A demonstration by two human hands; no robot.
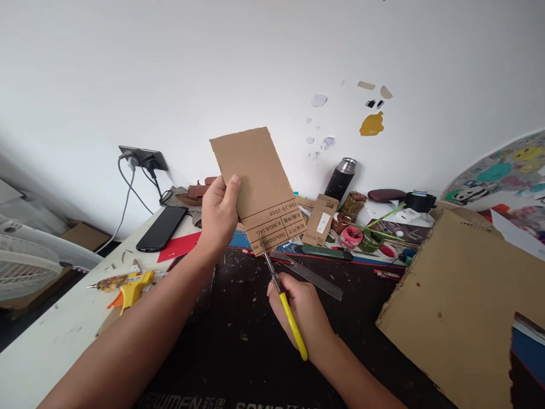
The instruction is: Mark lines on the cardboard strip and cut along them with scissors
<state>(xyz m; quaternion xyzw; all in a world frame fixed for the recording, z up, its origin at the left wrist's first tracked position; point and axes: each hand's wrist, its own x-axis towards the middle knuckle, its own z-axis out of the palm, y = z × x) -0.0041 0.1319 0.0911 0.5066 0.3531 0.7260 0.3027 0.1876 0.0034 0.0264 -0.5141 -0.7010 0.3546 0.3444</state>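
Note:
My left hand (220,211) grips a brown cardboard piece (251,165) by its left edge, thumb on the near face. Printed text and ruled lines run across the lower part of the cardboard, which is held up above the table. My right hand (304,307) is closed around yellow-handled scissors (293,326). Their blades point up and to the left and meet the cardboard's bottom edge at the printed strip. How far the blades are apart is hard to make out, and most of the fingers on the handles are hidden.
A large cardboard sheet (460,295) lies at the right. On the left are a yellow glue gun (136,289) and a black phone (162,228). Behind the hands stand a thermos (340,179) and open paint pots (351,237). A clear ruler (317,278) rests on the dark mat (238,363).

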